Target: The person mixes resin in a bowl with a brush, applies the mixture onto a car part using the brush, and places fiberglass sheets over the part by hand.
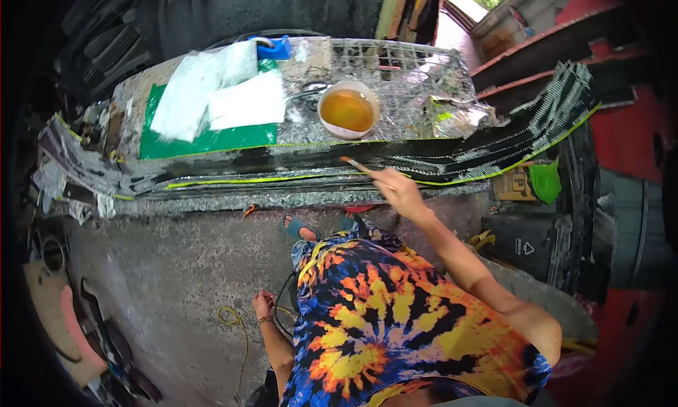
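Observation:
My right hand (399, 191) is closed around the handle of a paintbrush (359, 166). The bristles touch a long strip of black woven fabric (409, 155), which looks like carbon fibre and is shiny and wet in places. Yellow-green tape edges the strip, and its right end curves upward. Just behind the brush stands a round tub (348, 110) with amber liquid inside. Down beside my body hangs my left hand (263, 304), its fingers loosely curled and apart, with nothing visible in them. A dark cable passes near it.
White fabric sheets (247, 99) lie on a green sheet (159, 142). Behind are a blue tape dispenser (275, 48) and scissors (311, 92). A cardboard box (513, 186) and green container (545, 182) stand right of the bench. A yellow cord (244, 336) lies on the floor.

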Available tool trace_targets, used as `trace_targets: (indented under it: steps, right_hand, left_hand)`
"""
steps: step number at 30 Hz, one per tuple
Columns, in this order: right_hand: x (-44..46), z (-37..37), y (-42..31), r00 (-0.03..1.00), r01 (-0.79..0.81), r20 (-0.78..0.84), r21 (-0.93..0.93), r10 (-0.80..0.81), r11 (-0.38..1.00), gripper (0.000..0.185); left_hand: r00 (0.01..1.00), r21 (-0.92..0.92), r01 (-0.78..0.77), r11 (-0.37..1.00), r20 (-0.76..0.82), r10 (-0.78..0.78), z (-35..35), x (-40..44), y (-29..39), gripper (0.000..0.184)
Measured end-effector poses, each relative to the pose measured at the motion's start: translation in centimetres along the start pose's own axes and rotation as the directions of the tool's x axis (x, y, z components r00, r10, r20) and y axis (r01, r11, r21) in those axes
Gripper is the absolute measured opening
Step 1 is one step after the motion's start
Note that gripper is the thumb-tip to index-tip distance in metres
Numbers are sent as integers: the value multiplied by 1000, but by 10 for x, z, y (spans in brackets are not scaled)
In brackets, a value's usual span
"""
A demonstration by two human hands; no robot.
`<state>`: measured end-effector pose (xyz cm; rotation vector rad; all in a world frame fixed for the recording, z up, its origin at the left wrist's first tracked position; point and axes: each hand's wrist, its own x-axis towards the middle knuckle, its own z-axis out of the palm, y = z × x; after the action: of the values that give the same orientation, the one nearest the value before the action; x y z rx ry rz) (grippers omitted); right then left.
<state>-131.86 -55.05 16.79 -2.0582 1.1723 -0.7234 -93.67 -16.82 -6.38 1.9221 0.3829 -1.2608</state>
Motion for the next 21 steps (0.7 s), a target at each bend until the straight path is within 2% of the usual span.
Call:
trace_targets:
  steps: [1,2,4,9,12,15,18,19,21]
  right_hand:
    - [9,9,-1,999,46,12,20,-47,999,23]
    - [15,17,5,1000,22,10,41,-22,999,23]
    - [18,17,19,999,-21,-49,3,21,1000,22]
    - [-2,-15,42,969,-99,-231,-30,89,995,23]
    - [-12,-37,45,952,-143,-276,-24,131,989,22]
    - [-18,-54,49,949,-127,-295,-44,109,991,22]
    - [-20,-67,48,943,-116,-321,-72,87,991,22]
    - [-22,-71,50,940,-125,-326,-69,96,990,22]
    - [-28,-85,52,934,-130,-344,-63,100,990,22]
  left_hand:
    - [1000,31,3,1000,10,-3,2,-1,5,18]
    - [1000,50,-5,999,23,3,4,0,7,18]
    - [999,-59,-19,998,42,21,10,0,12,18]
    - [998,-1,-25,1000,50,25,19,6,20,18]
    - [997,-24,-35,999,65,37,14,15,14,17]
    - [976,21,26,999,217,-30,5,29,3,17]
    - [974,148,29,989,216,-61,3,36,5,17]
    - [981,99,13,995,190,-32,7,35,4,17]
    - [985,117,-2,993,170,-19,16,23,7,16]
